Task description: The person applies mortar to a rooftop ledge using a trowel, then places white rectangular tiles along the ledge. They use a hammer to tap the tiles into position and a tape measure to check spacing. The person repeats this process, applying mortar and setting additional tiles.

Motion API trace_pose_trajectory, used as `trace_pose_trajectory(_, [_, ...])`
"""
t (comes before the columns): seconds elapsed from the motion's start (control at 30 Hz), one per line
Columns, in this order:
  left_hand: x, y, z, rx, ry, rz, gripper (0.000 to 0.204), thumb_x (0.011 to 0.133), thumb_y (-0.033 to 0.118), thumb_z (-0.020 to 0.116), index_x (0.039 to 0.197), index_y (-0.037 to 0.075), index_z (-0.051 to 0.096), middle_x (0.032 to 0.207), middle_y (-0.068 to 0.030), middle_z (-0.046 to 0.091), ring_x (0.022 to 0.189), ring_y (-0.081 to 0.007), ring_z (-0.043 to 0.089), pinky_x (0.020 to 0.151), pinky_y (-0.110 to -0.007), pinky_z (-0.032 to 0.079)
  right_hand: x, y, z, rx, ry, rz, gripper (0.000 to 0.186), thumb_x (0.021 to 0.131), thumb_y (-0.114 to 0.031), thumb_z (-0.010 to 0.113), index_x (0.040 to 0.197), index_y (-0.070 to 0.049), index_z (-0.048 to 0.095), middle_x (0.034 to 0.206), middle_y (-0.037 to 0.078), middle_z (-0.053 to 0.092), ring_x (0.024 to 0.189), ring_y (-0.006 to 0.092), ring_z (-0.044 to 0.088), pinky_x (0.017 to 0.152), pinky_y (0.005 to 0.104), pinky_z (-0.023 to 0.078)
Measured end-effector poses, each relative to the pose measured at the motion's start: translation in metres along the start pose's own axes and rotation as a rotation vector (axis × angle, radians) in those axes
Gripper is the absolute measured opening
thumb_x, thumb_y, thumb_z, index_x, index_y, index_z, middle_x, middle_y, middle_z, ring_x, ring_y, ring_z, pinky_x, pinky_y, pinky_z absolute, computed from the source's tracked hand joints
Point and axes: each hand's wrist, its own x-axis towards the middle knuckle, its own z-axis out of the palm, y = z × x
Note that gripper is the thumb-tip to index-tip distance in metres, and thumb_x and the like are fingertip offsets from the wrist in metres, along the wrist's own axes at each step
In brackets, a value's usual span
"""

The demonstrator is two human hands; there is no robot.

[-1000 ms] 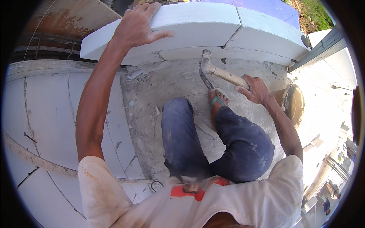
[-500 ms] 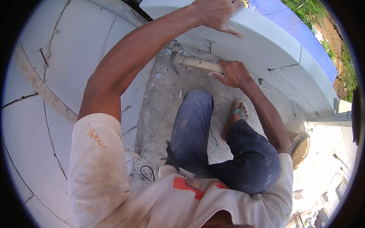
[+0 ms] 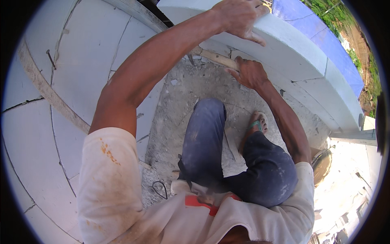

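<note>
My left hand (image 3: 240,19) is clasped over the top of a pale block (image 3: 292,55) in a low curved wall, thumb spread down its near face and fingers over the upper edge. Below it, my right hand (image 3: 252,74) is wrapped around the wooden handle of a claw hammer (image 3: 219,58). The handle points left along the foot of the wall. Most of the hammer's head is hidden behind my left forearm; only a dark claw tip shows beneath it.
Dusty rubble-strewn floor (image 3: 178,97) lies around my knees and sandalled foot. Pale cracked slabs (image 3: 85,53) spread on the left, with a nail (image 3: 50,59) and a curved strip (image 3: 53,89) on them. Blue sheeting (image 3: 313,30) hangs beyond the wall. A round container (image 3: 323,166) stands at right.
The hammer and my right hand have moved up toward the foot of the wall, and the hammer's head has gone mostly behind my left forearm. My left hand stays on the block.
</note>
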Motion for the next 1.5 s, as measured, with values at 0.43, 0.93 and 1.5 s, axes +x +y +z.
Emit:
trace_pose_trajectory(0.43, [-0.003,-0.001,0.000,-0.022,0.012,-0.002,0.106,0.077,0.073,0.076,0.141,-0.008,0.051,0.135,-0.0275,0.061,0.127,-0.0430,0.059,0.124,-0.068,0.018,-0.040,0.027,0.008,0.046,0.021,0.095,0.073,0.103,-0.066,0.049,0.123,0.002,0.062,0.076,0.020,0.072,0.079,0.0394,0.075,0.075,0.0516,0.060])
trace_pose_trajectory(0.93, [0.002,0.002,0.010,0.160,-0.078,-0.125,0.105,0.072,0.079,0.080,0.145,0.006,0.057,0.138,-0.0186,0.066,0.127,-0.0331,0.064,0.109,-0.049,0.049,-0.098,0.005,-0.008,0.611,-0.094,0.208,0.075,0.093,-0.065,0.067,0.122,0.003,0.065,0.087,0.025,0.072,0.083,0.0383,0.074,0.077,0.0509,0.058])
trace_pose_trajectory(1.5, [0.007,0.005,0.013,0.115,-0.014,-0.121,0.110,0.069,0.086,0.074,0.147,0.009,0.058,0.137,-0.0124,0.066,0.128,-0.0311,0.062,0.112,-0.050,0.045,-0.263,-0.007,-0.192,0.543,0.524,0.734,0.067,0.106,-0.037,0.059,0.166,-0.021,0.034,0.091,0.014,0.072,0.078,0.0251,0.067,0.076,0.0387,0.055])
